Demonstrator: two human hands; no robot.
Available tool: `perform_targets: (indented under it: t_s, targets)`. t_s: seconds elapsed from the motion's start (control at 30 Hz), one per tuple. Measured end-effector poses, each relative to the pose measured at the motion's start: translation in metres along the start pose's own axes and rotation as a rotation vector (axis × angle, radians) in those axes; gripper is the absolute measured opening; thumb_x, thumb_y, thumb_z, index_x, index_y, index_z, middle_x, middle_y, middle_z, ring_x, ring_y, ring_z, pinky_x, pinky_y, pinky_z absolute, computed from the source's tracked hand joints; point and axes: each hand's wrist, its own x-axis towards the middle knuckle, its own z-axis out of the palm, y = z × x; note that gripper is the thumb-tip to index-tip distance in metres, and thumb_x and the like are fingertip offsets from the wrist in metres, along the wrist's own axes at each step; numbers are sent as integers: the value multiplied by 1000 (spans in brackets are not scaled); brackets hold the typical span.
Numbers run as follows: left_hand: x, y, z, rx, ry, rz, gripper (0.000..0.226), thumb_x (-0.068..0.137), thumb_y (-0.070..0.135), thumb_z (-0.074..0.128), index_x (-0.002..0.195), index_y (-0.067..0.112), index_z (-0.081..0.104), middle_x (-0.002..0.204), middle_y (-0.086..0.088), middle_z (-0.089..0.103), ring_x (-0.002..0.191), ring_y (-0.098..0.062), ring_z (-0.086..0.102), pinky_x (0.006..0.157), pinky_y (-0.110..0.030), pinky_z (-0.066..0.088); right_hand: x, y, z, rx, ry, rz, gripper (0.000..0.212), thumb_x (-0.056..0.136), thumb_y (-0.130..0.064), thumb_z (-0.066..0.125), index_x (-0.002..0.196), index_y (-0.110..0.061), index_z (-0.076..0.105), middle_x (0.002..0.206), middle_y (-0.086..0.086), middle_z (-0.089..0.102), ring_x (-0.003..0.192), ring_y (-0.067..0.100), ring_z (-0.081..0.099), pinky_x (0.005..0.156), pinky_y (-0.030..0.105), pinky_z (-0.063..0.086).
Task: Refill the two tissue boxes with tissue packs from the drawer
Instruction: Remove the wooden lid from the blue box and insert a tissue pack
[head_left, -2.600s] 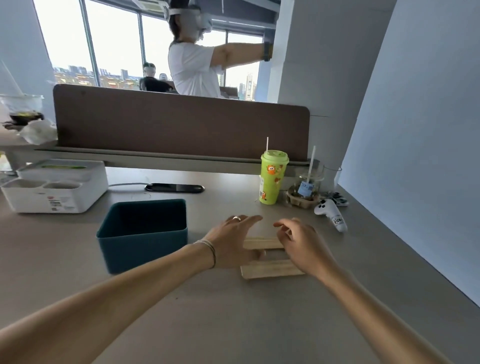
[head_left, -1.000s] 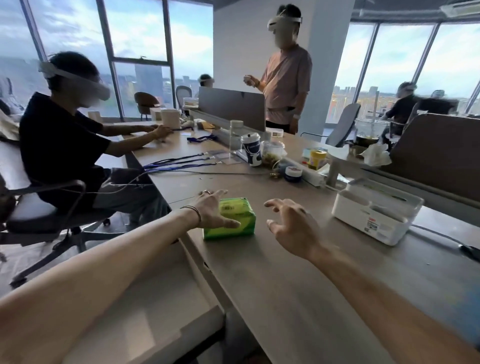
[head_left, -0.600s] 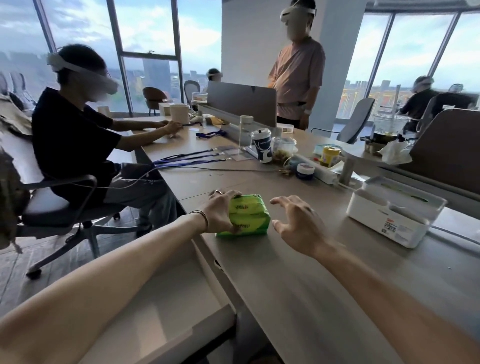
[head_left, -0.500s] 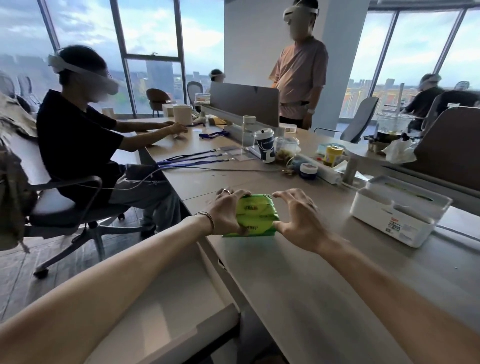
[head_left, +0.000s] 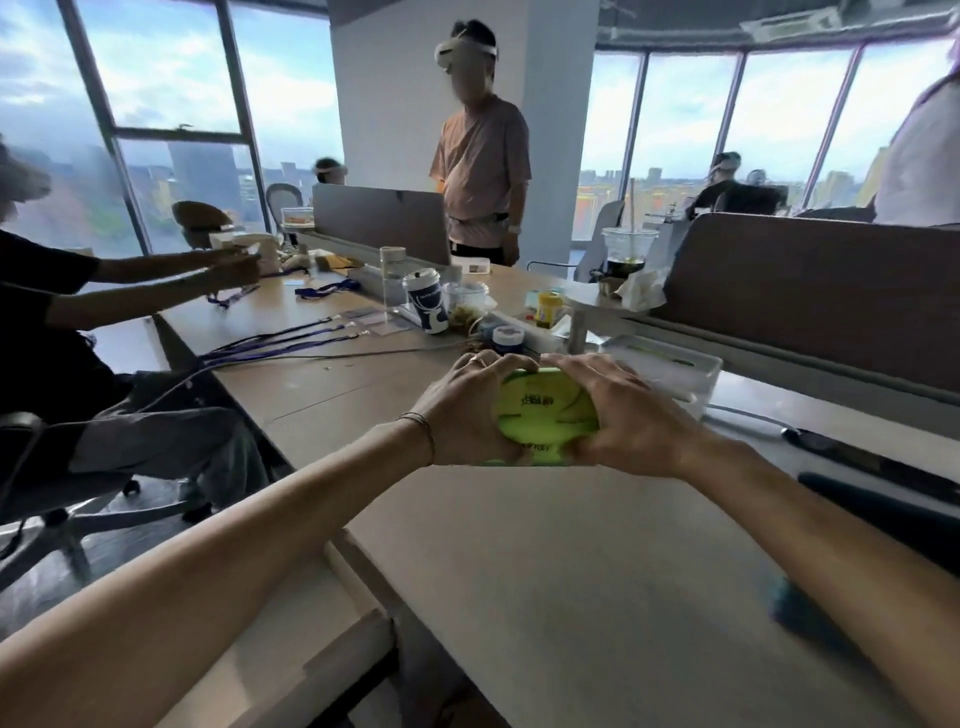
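A green tissue pack (head_left: 545, 415) is held up above the desk between both hands. My left hand (head_left: 462, 410) grips its left end, and my right hand (head_left: 618, 415) grips its right end, with fingers curled over the top. Behind my right hand stands a white tissue box (head_left: 675, 364) on the desk. At the right edge a dark teal box (head_left: 883, 514) shows only partly, blurred. Below my left arm the open drawer (head_left: 291, 639) juts out from under the desk; its inside looks pale and its contents are hidden.
The wooden desk (head_left: 571, 571) stretches ahead. Cups, jars and blue lanyards (head_left: 291, 343) crowd its far part. A dark phone (head_left: 862, 457) lies at the right near a brown partition (head_left: 810, 291). A seated person is at the left, and another stands behind the desk.
My right hand closed onto the pack's right end, and both hands lifted the green pack off the desk. The view has swung right, bringing the teal box into sight.
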Motion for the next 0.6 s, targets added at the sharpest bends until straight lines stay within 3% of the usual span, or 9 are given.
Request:
perform_targets:
  t_s: [0.1, 0.23, 0.37, 0.47, 0.6]
  targets:
    - [22, 42, 10, -50, -6, 90, 102, 46, 63, 78, 138, 42, 41, 131, 3, 52, 121, -21, 45, 98, -41, 48, -32, 27, -31, -34, 2, 90, 109, 66, -52, 80, 156, -41, 19, 158, 1, 37, 142, 24, 36, 111, 49, 40]
    - [47, 98, 23, -109, -41, 230, 99, 52, 52, 87, 140, 37, 44, 133, 0, 52, 119, -23, 47, 98, -37, 46, -78, 57, -67, -52, 38, 198, 111, 67, -45, 86, 155, -45, 18, 152, 0, 41, 138, 22, 42, 107, 41, 42]
    - [65, 148, 39, -123, -61, 338, 100, 49, 62, 79, 139, 43, 40, 135, 3, 51, 121, -22, 47, 100, -42, 46, -122, 80, -92, -99, 67, 273, 112, 65, -45, 87, 155, -42, 20, 141, -2, 47, 127, 21, 50, 102, 41, 47]
    - [73, 181, 53, -156, -92, 401, 98, 56, 52, 85, 142, 41, 40, 133, 3, 51, 121, -20, 45, 100, -34, 43, -155, 94, -106, -130, 70, 326, 110, 65, -46, 84, 155, -44, 19, 139, -4, 46, 124, 20, 51, 100, 41, 48]
    - [78, 222, 71, -181, -130, 484, 97, 56, 56, 83, 141, 40, 39, 129, 3, 53, 118, -19, 47, 99, -40, 46, -198, 110, -120, -171, 74, 404, 111, 66, -48, 83, 155, -46, 16, 145, -6, 45, 124, 21, 53, 98, 44, 50]
